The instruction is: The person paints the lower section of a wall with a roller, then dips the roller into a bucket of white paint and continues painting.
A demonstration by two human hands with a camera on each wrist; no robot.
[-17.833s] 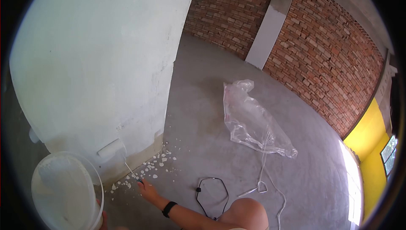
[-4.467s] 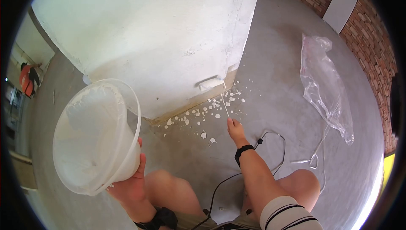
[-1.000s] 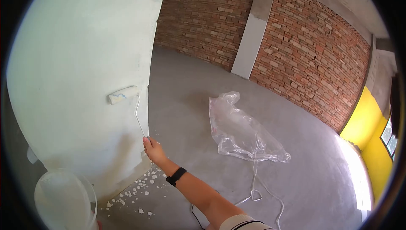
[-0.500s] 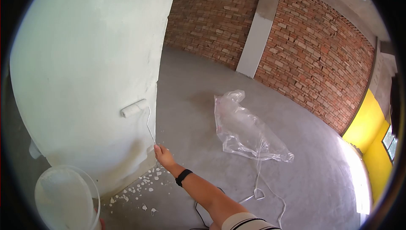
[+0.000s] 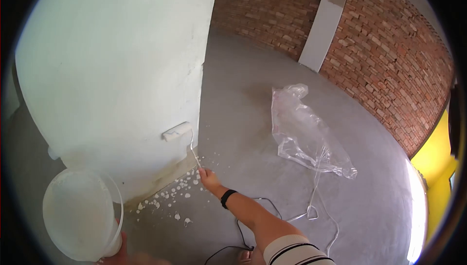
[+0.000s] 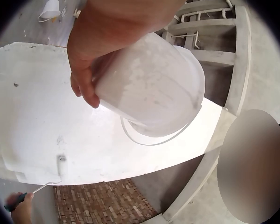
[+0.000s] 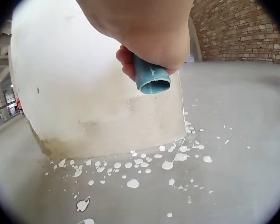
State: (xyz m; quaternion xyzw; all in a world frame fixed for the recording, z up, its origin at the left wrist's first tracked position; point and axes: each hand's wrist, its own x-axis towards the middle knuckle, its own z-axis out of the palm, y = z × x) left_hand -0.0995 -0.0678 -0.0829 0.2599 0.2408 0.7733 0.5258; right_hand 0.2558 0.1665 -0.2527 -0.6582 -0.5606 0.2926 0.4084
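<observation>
My right hand (image 5: 210,180) grips the teal handle (image 7: 151,78) of a paint roller (image 5: 177,131), whose white sleeve lies against the lower part of the white-painted pillar (image 5: 112,65), near its right corner. A thin wire shaft (image 5: 194,153) runs from the sleeve down to my fist. My left hand (image 6: 86,70) holds a white plastic bucket (image 5: 80,214) from below, fingers curled round its base (image 6: 149,86); it hangs at the lower left, beside the pillar. In the left wrist view the roller (image 6: 61,164) shows small against the pillar.
White paint drips (image 5: 170,197) dot the grey concrete floor at the pillar's foot. A clear plastic bag (image 5: 306,133) with a white cord lies to the right. A black cable (image 5: 253,211) loops by my arm. Brick walls (image 5: 389,46) stand behind.
The roller has travelled down the pillar from mid-height to near its base, and my right hand has dropped with it. The bucket stays at the lower left.
</observation>
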